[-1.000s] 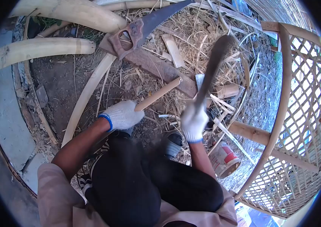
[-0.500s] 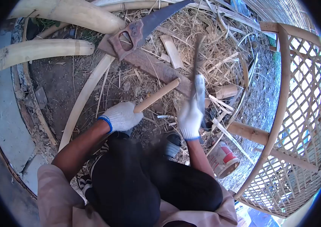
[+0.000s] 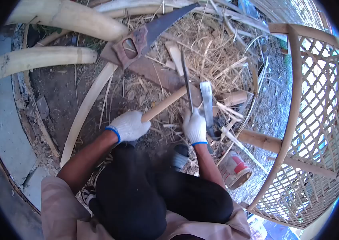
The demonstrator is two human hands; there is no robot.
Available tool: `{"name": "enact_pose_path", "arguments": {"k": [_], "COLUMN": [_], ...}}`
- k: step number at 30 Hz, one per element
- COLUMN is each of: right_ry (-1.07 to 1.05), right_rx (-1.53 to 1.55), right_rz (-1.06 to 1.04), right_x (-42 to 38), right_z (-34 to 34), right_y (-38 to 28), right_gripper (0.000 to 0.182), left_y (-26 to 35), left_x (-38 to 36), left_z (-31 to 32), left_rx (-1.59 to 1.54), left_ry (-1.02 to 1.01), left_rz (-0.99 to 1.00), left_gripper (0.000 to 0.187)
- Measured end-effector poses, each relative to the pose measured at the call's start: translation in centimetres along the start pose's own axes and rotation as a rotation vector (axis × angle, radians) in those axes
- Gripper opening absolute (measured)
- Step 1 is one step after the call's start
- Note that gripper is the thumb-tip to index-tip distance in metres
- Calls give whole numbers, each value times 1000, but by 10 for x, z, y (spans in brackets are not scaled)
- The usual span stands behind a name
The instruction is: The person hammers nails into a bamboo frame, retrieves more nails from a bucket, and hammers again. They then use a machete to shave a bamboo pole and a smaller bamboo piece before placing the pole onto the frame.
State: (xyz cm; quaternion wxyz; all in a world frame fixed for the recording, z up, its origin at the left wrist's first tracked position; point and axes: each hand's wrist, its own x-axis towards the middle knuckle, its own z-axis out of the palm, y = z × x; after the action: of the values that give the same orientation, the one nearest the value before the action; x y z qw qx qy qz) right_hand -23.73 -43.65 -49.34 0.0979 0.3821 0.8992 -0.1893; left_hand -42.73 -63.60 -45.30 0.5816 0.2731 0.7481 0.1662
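Note:
My left hand [image 3: 128, 126], in a white knit glove with a blue cuff, is closed around a short round stick of wood or bamboo [image 3: 165, 103]. The stick's far end rests by a brown plank [image 3: 157, 74]. In my right hand [image 3: 195, 128], gloved the same way, is a long thin dark blade [image 3: 186, 78], seen nearly edge-on and pointing up and away. The hand hides its handle. Just right of this hand lies a flat grey metal tool [image 3: 206, 100], its lower end among dark objects. A handsaw [image 3: 139, 42] lies across the plank's far left end.
Thick bamboo poles [image 3: 63, 18] reach in from the upper left. Straw and shavings [image 3: 213, 52] cover the ground ahead. At right stand a woven bamboo chair [image 3: 293, 100] and a white-and-red bucket [image 3: 235, 170]. A curved bamboo strip [image 3: 87, 108] lies left of my hands.
The dark blade in my right hand has swung left, toward the stick's far end, and the hand has shifted slightly left. My left hand and the stick have barely moved.

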Motion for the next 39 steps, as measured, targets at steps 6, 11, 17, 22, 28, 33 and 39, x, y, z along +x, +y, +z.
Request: {"name": "enact_pose_path", "arguments": {"k": [6,11,17,22,28,33,39], "right_ry": [94,212,-49,197,-41,46,-4], "right_rx": [131,256,51,380,-32,160,-91], "right_rz": [18,-92,49,3,53,71,34], "right_x": [-14,-21,-24,-28,-5,-23,-20], "right_z": [-36,-24,1,-64,8,-25,24], "right_y": [-29,-17,6,-48,6,-16,25], "right_gripper": [24,17,33,31,32,26,33], "left_y": [3,14,4,7,1,2,11], "left_x": [-4,-10,-7,-10,-5,-7,-12], "left_z": [-1,-8,4,-2,6,3,1], "left_rx": [-35,8,-14,0,-1,-29,21], "left_ry": [-13,-40,-14,-14,47,8,14], "left_rz": [-46,-115,-63,-56,-42,-43,-67], "left_gripper": [43,44,45,44,47,43,43]}}
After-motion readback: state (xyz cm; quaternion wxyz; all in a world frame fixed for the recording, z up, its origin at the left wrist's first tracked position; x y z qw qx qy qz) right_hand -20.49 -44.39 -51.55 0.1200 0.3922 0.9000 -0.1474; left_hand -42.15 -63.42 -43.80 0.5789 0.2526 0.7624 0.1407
